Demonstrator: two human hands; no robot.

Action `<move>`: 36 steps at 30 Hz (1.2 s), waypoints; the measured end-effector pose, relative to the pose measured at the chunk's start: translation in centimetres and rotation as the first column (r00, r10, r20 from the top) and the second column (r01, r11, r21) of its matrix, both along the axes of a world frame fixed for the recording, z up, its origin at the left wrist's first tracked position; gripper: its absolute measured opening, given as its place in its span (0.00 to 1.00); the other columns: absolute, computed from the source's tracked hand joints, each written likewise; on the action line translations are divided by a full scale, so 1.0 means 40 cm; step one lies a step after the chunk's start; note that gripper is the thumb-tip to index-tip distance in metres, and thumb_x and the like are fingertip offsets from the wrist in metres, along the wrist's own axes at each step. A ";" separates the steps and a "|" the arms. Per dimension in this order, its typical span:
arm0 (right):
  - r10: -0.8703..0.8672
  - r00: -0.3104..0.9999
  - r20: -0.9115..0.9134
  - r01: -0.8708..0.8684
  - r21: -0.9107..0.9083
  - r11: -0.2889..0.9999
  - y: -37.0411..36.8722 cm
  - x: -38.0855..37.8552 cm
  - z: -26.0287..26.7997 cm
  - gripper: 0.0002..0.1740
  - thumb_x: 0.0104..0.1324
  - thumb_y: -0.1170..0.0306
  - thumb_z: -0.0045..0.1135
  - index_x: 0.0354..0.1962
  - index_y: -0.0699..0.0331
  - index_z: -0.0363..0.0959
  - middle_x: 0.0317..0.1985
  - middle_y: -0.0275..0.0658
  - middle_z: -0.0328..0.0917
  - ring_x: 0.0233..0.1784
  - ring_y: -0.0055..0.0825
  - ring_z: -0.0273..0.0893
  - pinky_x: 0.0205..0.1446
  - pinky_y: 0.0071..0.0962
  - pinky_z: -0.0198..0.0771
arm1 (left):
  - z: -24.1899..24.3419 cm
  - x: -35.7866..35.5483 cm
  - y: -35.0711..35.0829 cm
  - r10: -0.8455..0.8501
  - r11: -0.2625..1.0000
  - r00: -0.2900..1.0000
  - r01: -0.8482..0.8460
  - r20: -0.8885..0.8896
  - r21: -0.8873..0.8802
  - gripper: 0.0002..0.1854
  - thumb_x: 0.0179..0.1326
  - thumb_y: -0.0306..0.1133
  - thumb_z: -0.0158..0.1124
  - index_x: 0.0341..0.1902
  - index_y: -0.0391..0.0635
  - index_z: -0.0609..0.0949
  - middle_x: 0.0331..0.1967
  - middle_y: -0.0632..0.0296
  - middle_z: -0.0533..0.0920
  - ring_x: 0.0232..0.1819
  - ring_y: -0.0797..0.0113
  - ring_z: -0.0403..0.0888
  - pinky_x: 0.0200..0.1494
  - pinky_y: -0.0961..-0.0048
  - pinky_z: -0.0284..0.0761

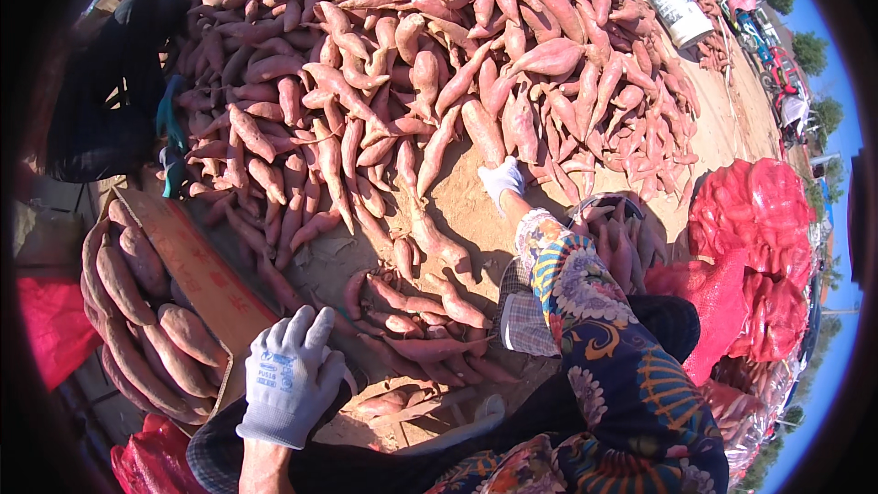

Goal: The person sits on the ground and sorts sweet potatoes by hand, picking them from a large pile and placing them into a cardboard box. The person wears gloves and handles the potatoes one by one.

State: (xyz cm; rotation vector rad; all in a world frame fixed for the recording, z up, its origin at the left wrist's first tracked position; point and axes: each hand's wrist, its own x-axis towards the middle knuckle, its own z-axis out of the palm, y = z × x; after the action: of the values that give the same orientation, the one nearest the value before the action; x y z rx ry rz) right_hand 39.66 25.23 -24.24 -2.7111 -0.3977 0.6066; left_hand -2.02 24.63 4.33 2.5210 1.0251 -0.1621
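Observation:
My right hand (502,182), in a white glove, reaches to the near edge of a big heap of sweet potatoes (425,75). Its fingers touch the lower end of a thick sweet potato (483,132); whether they grip it I cannot tell. In a pale grey glove with printing on its back, my left hand (291,370) is held low over my knee, fingers bent, the palm side hidden. Just beyond it lies a smaller pile of sweet potatoes (429,333). A cardboard box (199,267) of large sweet potatoes stands left of that hand.
A bucket of sweet potatoes (617,233) stands right of my forearm. Filled red mesh sacks (751,219) are stacked at the right. A white bucket (678,10) lies on its side at the top right. Another person's teal-gloved hand (170,116) is at the heap's left edge.

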 end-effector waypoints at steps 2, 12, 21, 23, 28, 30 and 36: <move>0.111 0.989 -0.095 -0.096 0.147 0.984 -0.020 0.016 -0.062 0.34 0.52 0.52 0.66 0.48 0.69 0.71 0.47 0.56 0.77 0.51 0.46 0.77 0.54 0.41 0.70 | 0.001 0.012 0.002 -0.027 0.999 0.998 0.028 0.049 -0.030 0.24 0.55 0.38 0.60 0.56 0.43 0.74 0.51 0.53 0.76 0.50 0.54 0.76 0.53 0.57 0.70; 0.370 -0.274 -0.888 0.734 0.056 0.677 -0.181 -0.342 0.031 0.12 0.68 0.61 0.54 0.42 0.60 0.73 0.25 0.28 0.71 0.24 0.18 0.65 0.27 0.19 0.65 | -0.015 -0.002 0.010 0.250 0.923 0.899 -0.110 0.359 -0.368 0.28 0.59 0.34 0.60 0.63 0.40 0.70 0.57 0.47 0.75 0.57 0.54 0.76 0.60 0.64 0.69; 0.617 -0.672 -0.410 0.510 0.347 0.787 -0.239 -0.630 0.446 0.44 0.65 0.43 0.49 0.63 0.73 0.57 0.15 0.23 0.60 0.19 0.15 0.55 0.25 0.14 0.56 | -0.080 -0.039 0.053 0.987 0.056 0.135 0.240 0.090 -0.969 0.31 0.66 0.52 0.55 0.67 0.48 0.65 0.57 0.60 0.75 0.49 0.64 0.76 0.53 0.63 0.74; 0.644 -0.694 -0.321 0.492 0.442 0.750 -0.264 -0.654 0.483 0.45 0.64 0.43 0.51 0.64 0.73 0.55 0.16 0.23 0.64 0.20 0.15 0.56 0.25 0.14 0.57 | -0.028 -0.013 0.026 0.987 0.036 0.114 0.550 0.117 -0.834 0.32 0.66 0.56 0.51 0.63 0.45 0.68 0.58 0.54 0.74 0.56 0.58 0.74 0.62 0.53 0.68; 0.592 -0.673 -0.443 0.352 0.512 0.783 -0.317 -0.708 0.554 0.36 0.64 0.50 0.57 0.57 0.73 0.66 0.23 0.30 0.71 0.24 0.17 0.64 0.30 0.16 0.61 | -0.004 -0.041 -0.039 0.967 0.006 0.184 0.680 0.178 -0.734 0.35 0.60 0.57 0.60 0.63 0.45 0.68 0.54 0.53 0.76 0.52 0.58 0.77 0.60 0.56 0.70; 0.646 -0.490 -0.586 0.261 0.608 0.750 -0.341 -0.700 0.563 0.29 0.67 0.57 0.55 0.55 0.73 0.67 0.26 0.33 0.74 0.25 0.20 0.70 0.29 0.18 0.65 | -0.007 -0.049 -0.045 0.972 0.031 0.162 0.629 0.170 -0.777 0.36 0.58 0.56 0.63 0.62 0.45 0.69 0.52 0.54 0.77 0.51 0.59 0.77 0.58 0.57 0.72; 0.710 0.109 -0.696 -0.376 0.633 0.677 -0.320 -0.730 0.644 0.12 0.69 0.66 0.55 0.37 0.68 0.74 0.24 0.31 0.74 0.26 0.13 0.70 0.27 0.14 0.63 | -0.068 -0.065 -0.037 0.988 0.112 0.038 0.492 0.150 -0.863 0.31 0.61 0.49 0.63 0.61 0.41 0.70 0.53 0.59 0.76 0.52 0.68 0.75 0.59 0.69 0.69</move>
State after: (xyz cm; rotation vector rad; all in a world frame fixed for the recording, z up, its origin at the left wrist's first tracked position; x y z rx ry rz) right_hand 10.45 12.43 1.52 -1.3500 -1.0720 1.9581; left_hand -4.62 23.15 1.63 0.3606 0.5482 0.8057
